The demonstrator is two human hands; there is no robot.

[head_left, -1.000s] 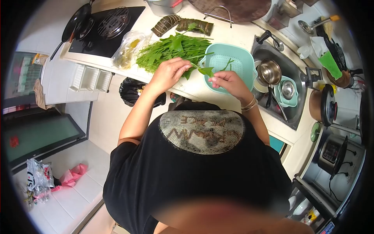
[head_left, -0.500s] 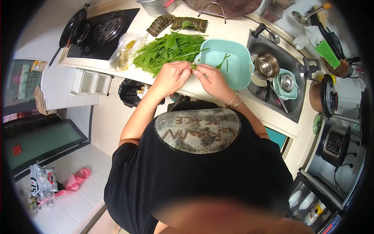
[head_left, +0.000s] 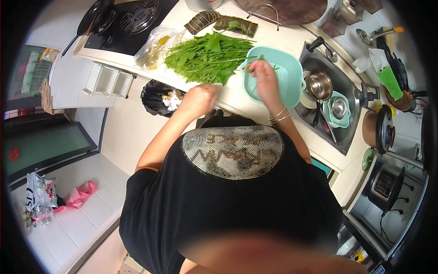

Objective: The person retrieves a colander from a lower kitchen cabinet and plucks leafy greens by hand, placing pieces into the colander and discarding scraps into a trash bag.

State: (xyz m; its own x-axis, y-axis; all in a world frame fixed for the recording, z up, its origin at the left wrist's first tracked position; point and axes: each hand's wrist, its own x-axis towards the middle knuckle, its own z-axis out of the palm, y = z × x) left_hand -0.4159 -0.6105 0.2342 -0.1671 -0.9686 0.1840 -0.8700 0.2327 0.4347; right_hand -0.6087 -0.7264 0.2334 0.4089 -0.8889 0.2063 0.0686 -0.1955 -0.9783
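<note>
A pile of leafy greens lies on the counter, some stems reaching the rim of a mint-green basket. My right hand is over the basket's left part, fingers pinched; a bit of green shows at the fingertips, blurred. A few cut green pieces are beneath it. Near the counter's front edge, below the greens, my left hand is closed; what it holds, if anything, is hidden.
A bin with a black bag stands below the counter's edge. The sink at the right holds metal bowls. Two leaf-wrapped bundles and a clear plastic bag lie behind and left of the greens.
My hands have parted after meeting in front of the greens. The right moved up over the basket, and the left shifted down toward the counter's edge.
</note>
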